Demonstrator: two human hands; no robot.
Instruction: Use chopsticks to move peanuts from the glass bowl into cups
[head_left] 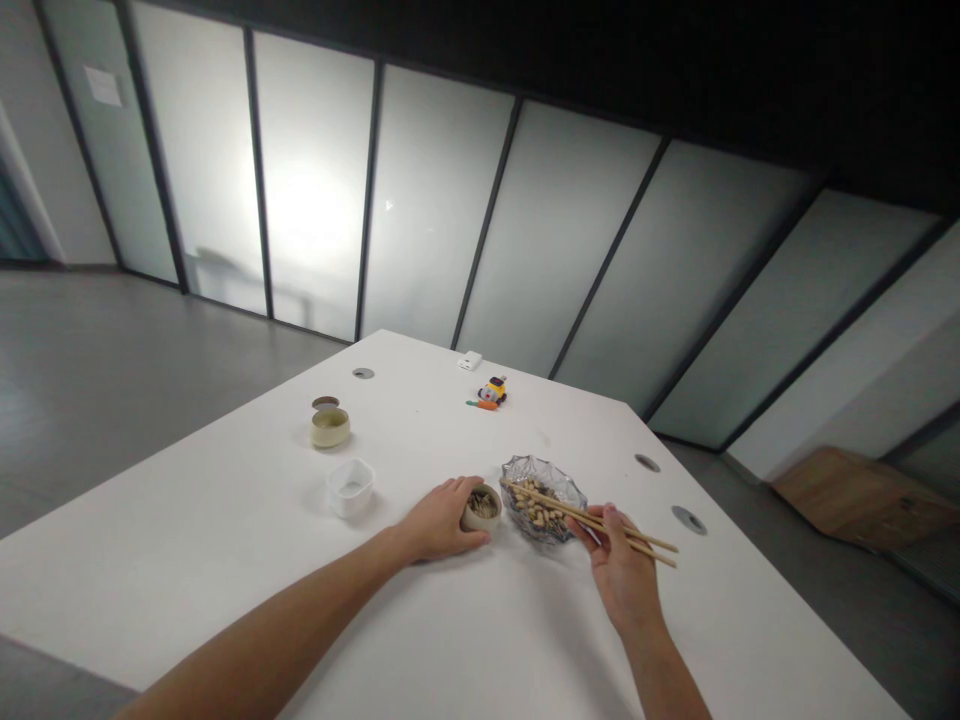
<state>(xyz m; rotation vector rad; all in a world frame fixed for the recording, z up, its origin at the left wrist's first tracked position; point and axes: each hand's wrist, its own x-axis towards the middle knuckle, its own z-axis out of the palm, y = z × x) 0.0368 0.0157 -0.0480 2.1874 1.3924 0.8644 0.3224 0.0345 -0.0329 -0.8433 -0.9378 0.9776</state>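
Observation:
My left hand is wrapped round a small round cup standing on the white table. Inside the cup lie dark, thin pieces that look like sunflower seeds. To its right is a clear glass bowl with a scalloped rim, holding peanuts and darker seeds. My right hand grips a pair of wooden chopsticks. Their tips reach over the bowl's left side, and I cannot tell whether anything is pinched between them.
Left on the table stand a white square cup and a pale green bowl. Farther back are a yellow toy vehicle, an orange carrot-shaped item and a white box. Round cable holes lie near the right edge.

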